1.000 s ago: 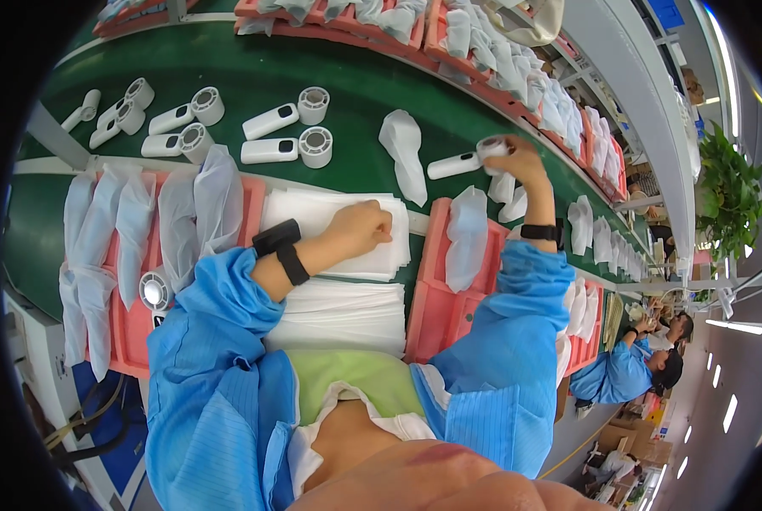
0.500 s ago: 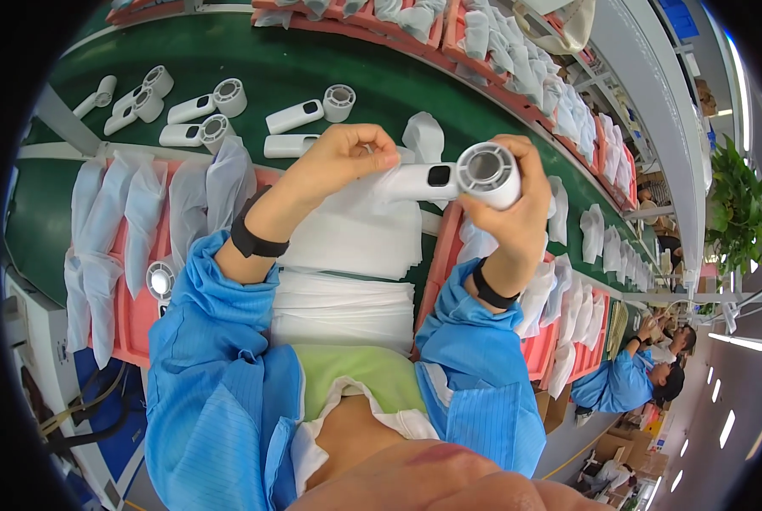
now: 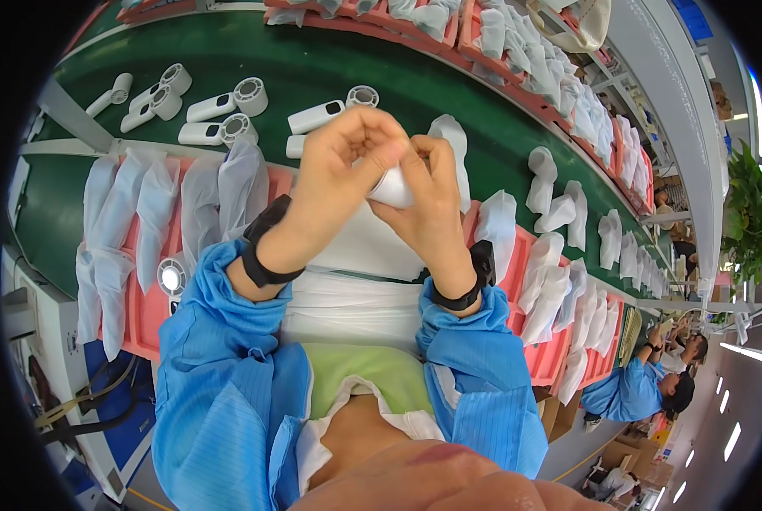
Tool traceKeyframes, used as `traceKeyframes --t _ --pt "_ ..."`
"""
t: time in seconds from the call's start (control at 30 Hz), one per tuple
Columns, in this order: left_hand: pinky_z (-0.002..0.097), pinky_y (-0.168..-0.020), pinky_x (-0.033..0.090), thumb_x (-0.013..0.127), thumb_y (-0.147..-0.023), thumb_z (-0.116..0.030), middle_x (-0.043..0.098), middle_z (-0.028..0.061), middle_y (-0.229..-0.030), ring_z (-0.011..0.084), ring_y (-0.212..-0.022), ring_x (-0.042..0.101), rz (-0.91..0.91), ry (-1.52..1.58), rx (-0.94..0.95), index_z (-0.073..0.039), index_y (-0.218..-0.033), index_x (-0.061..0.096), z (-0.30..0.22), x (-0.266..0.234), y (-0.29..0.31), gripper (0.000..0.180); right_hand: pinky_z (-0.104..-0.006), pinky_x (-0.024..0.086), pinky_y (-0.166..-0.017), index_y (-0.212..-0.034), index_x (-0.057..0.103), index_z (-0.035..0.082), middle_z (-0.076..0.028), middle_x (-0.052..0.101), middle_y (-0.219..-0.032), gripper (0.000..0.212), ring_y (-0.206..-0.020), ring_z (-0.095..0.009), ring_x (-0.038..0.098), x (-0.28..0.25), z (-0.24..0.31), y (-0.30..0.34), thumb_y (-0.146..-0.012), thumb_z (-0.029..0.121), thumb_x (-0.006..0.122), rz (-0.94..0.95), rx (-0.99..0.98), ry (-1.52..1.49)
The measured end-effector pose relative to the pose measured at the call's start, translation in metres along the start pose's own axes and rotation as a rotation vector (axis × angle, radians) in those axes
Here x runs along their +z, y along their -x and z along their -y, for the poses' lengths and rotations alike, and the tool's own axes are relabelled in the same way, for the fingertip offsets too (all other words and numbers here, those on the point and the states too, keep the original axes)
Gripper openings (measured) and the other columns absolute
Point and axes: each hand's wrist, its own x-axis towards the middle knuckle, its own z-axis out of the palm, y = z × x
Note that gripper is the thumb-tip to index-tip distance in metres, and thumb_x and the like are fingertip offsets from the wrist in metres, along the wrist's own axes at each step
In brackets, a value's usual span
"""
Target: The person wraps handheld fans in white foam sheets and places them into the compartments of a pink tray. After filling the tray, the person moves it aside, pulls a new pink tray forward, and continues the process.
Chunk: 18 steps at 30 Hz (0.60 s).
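Curling around the round end of a white fan (image 3: 389,189), the right hand (image 3: 425,187) is partly closed, its thumb under the piece and its fingers bent over the top. The left hand (image 3: 351,155) meets it there, fingers bent and thumb drawn in toward them; whether it grips the fan or a film edge is hidden by the knuckles. The fan is held up over a stack of white bags (image 3: 368,247), close in front of the person.

The fan's visible surface is smooth, curved and pale. The bags lie flat, thin and slightly translucent, with a second layered pile (image 3: 351,305) nearer the body. Bare fans (image 3: 317,116) with ringed heads and straight handles rest on the glossy green counter (image 3: 228,51). A wrapped fan (image 3: 453,157) lies beyond the right hand, its film softly crumpled. Pink trays, one at left (image 3: 141,328) and one at right (image 3: 543,362), carry more wrapped pieces.

Half a second ago the hands were apart, the handle with its dark window showing between them; now they touch and that window is out of sight. A second ago the right hand was out over the counter at a fan, the left loosely curled above the bags.
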Motion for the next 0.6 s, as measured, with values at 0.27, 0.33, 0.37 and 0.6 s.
traceKeyframes --t 0.27,0.33,0.37,0.6 --pt "0.0339 -0.066 0.052 0.068 -0.072 0.007 0.063 0.01 -0.095 0.0246 -0.08 0.062 0.127 -0.602 0.547 -0.003 -0.11 0.062 0.01 0.02 0.015 0.039 -0.0361 0.047 -0.082 -0.12 0.055 -0.001 -0.016 0.051 -0.109 0.06 -0.097 -0.03 0.054 -0.011 -0.02 -0.004 -0.063 -0.003 0.075 -0.187 0.041 0.127" --pt "0.0349 -0.065 0.052 0.069 -0.07 0.007 0.063 0.0118 -0.098 0.0267 -0.08 0.062 0.126 -0.599 0.554 -0.004 -0.113 0.062 0.009 0.02 0.012 0.045 -0.0351 0.047 -0.083 -0.118 0.054 -0.001 -0.015 0.052 -0.111 0.057 -0.099 -0.028 0.055 -0.011 -0.022 -0.003 -0.065 -0.002 0.075 -0.219 0.083 0.185" --pt "0.0345 -0.064 0.052 0.068 -0.068 0.006 0.061 0.0117 -0.102 0.0272 -0.08 0.062 0.125 -0.624 0.443 -0.006 -0.115 0.061 0.008 0.02 0.011 0.048 -0.0349 0.047 -0.084 -0.118 0.053 -0.002 -0.015 0.052 -0.112 0.056 -0.101 -0.027 0.055 -0.01 -0.02 -0.002 -0.067 -0.001 0.075 -0.255 0.175 0.127" --pt "0.0339 -0.068 0.052 0.071 -0.062 -0.001 0.053 0.0121 -0.116 0.028 -0.089 0.06 0.1 -0.716 0.329 -0.012 -0.125 0.055 0.005 0.004 -0.005 0.066 -0.0337 0.046 -0.091 -0.118 0.046 -0.002 -0.012 0.052 -0.115 0.058 -0.105 -0.022 0.054 -0.002 0.007 0.003 -0.07 0.007 0.077 -0.225 0.288 -0.249"
